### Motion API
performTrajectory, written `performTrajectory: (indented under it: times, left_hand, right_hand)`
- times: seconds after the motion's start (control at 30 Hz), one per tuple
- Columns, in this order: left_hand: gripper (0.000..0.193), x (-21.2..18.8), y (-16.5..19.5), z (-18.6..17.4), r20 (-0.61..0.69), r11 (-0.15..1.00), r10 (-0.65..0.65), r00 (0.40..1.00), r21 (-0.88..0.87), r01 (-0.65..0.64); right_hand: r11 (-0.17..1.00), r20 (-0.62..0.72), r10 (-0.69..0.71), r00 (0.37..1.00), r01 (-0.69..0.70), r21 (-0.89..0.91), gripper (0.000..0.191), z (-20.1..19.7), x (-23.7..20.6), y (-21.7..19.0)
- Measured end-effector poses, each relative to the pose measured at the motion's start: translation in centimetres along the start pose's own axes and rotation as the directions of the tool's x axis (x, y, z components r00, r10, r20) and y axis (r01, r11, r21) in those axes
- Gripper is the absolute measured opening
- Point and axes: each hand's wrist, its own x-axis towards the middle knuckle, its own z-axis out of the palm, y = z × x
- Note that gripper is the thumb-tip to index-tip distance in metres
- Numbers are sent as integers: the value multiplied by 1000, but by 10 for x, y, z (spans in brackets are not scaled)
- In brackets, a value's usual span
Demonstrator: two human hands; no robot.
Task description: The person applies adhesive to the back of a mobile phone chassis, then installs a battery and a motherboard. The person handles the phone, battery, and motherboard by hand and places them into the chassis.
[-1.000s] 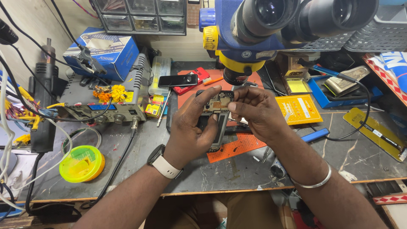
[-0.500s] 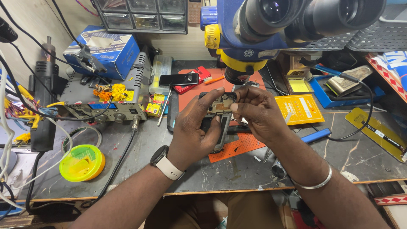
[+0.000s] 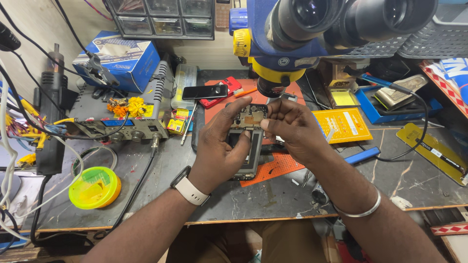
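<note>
My left hand [image 3: 222, 146] grips an opened phone [image 3: 249, 141] with its back removed, held upright above an orange mat [image 3: 280, 165]. The exposed circuit board shows at the phone's top end. My right hand [image 3: 292, 127] pinches that top edge with fingertips close together; whether it holds a small part I cannot tell. A white watch sits on my left wrist and a silver bangle on my right. A microscope head [image 3: 312, 34] in blue and yellow hangs right above the phone.
A grey power supply [image 3: 124, 114] with yellow flowers stands at left, a blue box [image 3: 117, 58] behind it. A yellow-green round tub [image 3: 95, 187] lies near the front edge. A black phone [image 3: 204, 91], a yellow pad [image 3: 343, 124], a blue tray [image 3: 390, 104], cables and drawers surround the bench.
Both hands have stayed on the phone under the microscope. The fingers of my right hand have shifted slightly along its top edge; the view has dipped a little.
</note>
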Motion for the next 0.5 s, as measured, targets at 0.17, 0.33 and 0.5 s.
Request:
performTrajectory:
  times: [0.17,0.33,0.5]
  left_hand:
    - [59,1,-7,0,5,996,-57,998,-72,58]
    - [62,0,-12,1,22,925,-370,929,-81,371]
    - [64,1,-19,1,3,967,-223,975,-125,222]
  right_hand:
    - [996,-4,51,999,-51,-75,15,1,1,1]
    - [991,40,77,996,-72,-112,21,6,2,2]
    - [981,32,88,996,-81,-176,26,7,4,1]
